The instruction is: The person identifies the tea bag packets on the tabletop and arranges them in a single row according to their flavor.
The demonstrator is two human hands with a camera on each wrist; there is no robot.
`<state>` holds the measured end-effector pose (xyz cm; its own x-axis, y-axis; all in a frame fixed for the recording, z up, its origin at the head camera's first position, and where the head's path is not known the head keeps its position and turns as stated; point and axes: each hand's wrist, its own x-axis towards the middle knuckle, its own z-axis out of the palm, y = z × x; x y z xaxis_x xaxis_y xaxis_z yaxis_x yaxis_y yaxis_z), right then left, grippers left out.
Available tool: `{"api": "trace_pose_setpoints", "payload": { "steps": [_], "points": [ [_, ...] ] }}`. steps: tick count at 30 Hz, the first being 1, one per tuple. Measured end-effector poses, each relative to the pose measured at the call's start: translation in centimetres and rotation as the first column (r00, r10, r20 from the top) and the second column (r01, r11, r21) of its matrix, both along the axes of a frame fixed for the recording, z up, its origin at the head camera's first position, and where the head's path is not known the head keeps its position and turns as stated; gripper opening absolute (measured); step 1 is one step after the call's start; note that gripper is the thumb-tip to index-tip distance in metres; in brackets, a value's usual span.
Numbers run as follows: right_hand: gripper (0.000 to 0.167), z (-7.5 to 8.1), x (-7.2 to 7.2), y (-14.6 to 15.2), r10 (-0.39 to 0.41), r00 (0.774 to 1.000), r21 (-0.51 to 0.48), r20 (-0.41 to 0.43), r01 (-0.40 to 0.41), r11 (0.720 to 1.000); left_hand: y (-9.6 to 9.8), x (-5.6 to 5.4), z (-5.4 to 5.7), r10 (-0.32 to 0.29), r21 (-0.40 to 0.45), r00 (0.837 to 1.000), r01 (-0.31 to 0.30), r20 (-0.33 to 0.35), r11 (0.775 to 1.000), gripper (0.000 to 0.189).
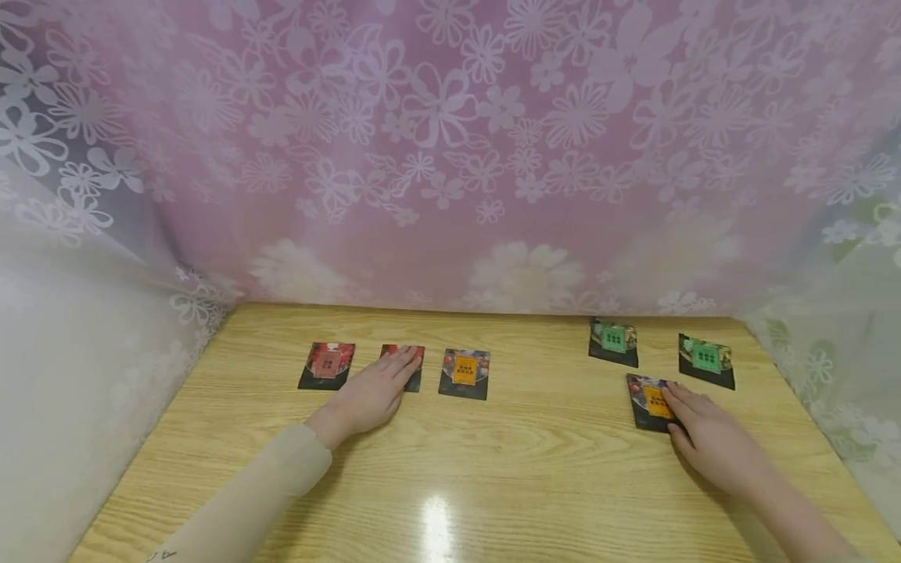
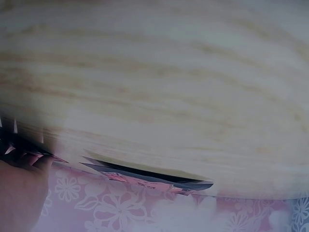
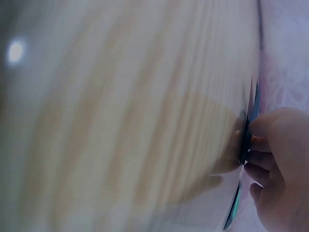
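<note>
Small flat packets with dark lower edges lie on the wooden table. My left hand (image 1: 366, 395) rests with outstretched fingers on a red packet (image 1: 414, 381), covering most of it. To its left lies another red packet (image 1: 327, 366), seen nearly edge-on in the left wrist view; to its right is a packet with an orange label (image 1: 464, 374). Farther right, my right hand (image 1: 714, 434) touches a second orange-labelled packet (image 1: 644, 407), fingers laid over its right side and thumb by its lower corner. In the right wrist view that packet appears as a thin dark edge under the fingertips.
Two green-labelled packets (image 1: 614, 342) sit near the back right of the wooden table (image 1: 535, 461), just beyond my right hand. A pink flowered cloth (image 1: 443, 195) hangs along the back edge, and pale flowered cloth runs down both sides. Light glares off the tabletop at the front.
</note>
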<state>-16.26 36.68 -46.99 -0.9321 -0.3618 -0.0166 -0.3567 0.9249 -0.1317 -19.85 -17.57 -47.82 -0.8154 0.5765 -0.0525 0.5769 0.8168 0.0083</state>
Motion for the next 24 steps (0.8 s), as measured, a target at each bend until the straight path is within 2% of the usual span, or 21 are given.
{"api": "trace_pose_setpoints", "payload": {
  "steps": [6, 15, 24],
  "points": [
    [0.064, 0.3, -0.5, -2.5, 0.018, 1.000, -0.011, 0.020, -0.018, 1.000, 0.0, 0.0, 0.0, -0.001, 0.008, 1.000, 0.001, -0.001, 1.000, 0.055],
    [0.076, 1.0, -1.9, -6.1, 0.073, 0.997, 0.017, 0.018, -0.073, 0.997, 0.2, -0.1, 0.0, 0.009, 0.009, 1.000, -0.009, 0.005, 1.000, 0.055],
    [0.072, 1.0, -2.4, -9.7, 0.120, 0.993, 0.002, -0.001, -0.120, 0.993, 0.3, -0.1, 0.3, 0.013, 0.019, 1.000, -0.013, 0.028, 1.000, 0.055]
  ]
}}
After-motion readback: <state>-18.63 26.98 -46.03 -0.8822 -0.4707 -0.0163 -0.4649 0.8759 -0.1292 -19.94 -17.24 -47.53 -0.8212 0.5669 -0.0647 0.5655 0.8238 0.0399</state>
